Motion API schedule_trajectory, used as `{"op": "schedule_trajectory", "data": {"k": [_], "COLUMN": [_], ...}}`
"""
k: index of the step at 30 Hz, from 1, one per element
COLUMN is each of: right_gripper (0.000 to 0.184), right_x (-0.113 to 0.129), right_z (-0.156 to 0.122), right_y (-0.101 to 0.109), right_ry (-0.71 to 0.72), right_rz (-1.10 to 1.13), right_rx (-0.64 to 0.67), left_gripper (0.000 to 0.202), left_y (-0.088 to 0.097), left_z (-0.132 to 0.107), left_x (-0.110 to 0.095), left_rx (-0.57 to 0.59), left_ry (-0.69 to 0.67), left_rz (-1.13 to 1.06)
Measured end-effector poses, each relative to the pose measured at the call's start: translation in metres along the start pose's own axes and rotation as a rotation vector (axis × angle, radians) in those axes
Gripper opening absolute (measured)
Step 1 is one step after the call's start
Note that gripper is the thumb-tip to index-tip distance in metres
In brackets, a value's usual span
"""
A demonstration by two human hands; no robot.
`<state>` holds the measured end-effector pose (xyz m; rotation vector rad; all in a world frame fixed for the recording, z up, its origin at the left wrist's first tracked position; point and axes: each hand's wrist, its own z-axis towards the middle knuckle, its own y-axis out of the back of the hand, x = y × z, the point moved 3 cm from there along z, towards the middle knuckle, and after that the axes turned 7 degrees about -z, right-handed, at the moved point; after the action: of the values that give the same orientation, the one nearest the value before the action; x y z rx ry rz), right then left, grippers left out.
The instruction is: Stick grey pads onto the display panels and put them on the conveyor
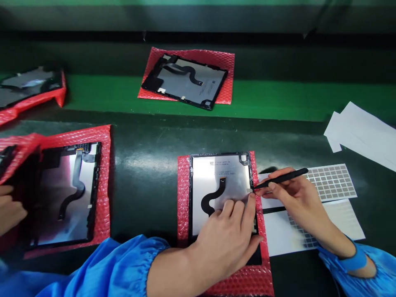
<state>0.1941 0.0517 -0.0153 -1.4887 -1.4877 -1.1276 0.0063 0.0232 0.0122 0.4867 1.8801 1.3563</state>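
Lower centre: display panel (pixel 216 181) on red bubble wrap (pixel 183 185). Left hand (pixel 225 243) flat on it, grip open. Right hand (pixel 293 194), grip closed on black tweezers (pixel 284 178), tip at panel's right edge

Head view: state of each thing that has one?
Centre panel: back side up on red bubble wrap, flex cable exposed.
Left hand: open, flat on centre panel.
Right hand: closed around black tool, tip at panel's right edge.
Sticker sheet: flat, right of panel.
Far panel: lying untouched.

The left hand (pixel 230 235) hides much of the panel (pixel 204 181), whose label (pixel 221 164) is too small to read.
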Motion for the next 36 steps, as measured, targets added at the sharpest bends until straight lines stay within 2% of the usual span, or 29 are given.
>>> {"op": "schedule_trajectory", "data": {"k": [6, 15, 18, 21, 25, 28, 30, 32, 34, 36], "right_gripper": [0.038, 0.039, 0.032, 0.025, 0.022, 0.017, 0.013, 0.009, 0.008, 0.012], "right_x": [0.002, 0.006, 0.017, 0.023, 0.012, -0.002, -0.007, -0.009, -0.010, -0.010], "right_z": [0.000, 0.000, -0.007, -0.021, -0.042, -0.057, -0.066, -0.074, -0.080, -0.083], "right_y": [0.001, 0.003, 0.017, 0.041, 0.072, 0.086, 0.089, 0.088, 0.087, 0.086], "right_ry": [-0.012, -0.011, 0.040, 0.105, 0.120, 0.119, 0.142, 0.173, 0.204, 0.230], "right_rz": [-0.041, 0.019, -0.001, -0.077, -0.218, -0.324, -0.386, -0.437, -0.476, -0.511], "right_rx": [-0.011, -0.049, -0.073, -0.087, -0.039, 0.010, 0.026, 0.049, 0.079, 0.111], "left_gripper": [0.078, 0.077, 0.078, 0.080, 0.080, 0.075, 0.069, 0.063, 0.058, 0.055], "left_y": [-0.002, 0.002, 0.002, 0.003, 0.006, 0.008, 0.008, 0.006, 0.001, -0.005], "left_z": [0.002, 0.005, 0.005, 0.006, 0.011, 0.012, 0.008, 0.002, -0.006, -0.012], "left_x": [0.002, 0.004, 0.006, 0.008, 0.009, 0.001, -0.011, -0.029, -0.047, -0.058], "left_rx": [0.021, -0.040, -0.034, -0.020, 0.038, 0.021, -0.030, -0.063, -0.046, 0.001], "left_ry": [-0.003, -0.009, -0.003, 0.015, 0.053, 0.069, 0.000, -0.142, -0.306, -0.393], "left_rz": [-0.012, -0.020, -0.038, -0.059, -0.063, -0.011, 0.024, 0.028, 0.018, 0.041]}}
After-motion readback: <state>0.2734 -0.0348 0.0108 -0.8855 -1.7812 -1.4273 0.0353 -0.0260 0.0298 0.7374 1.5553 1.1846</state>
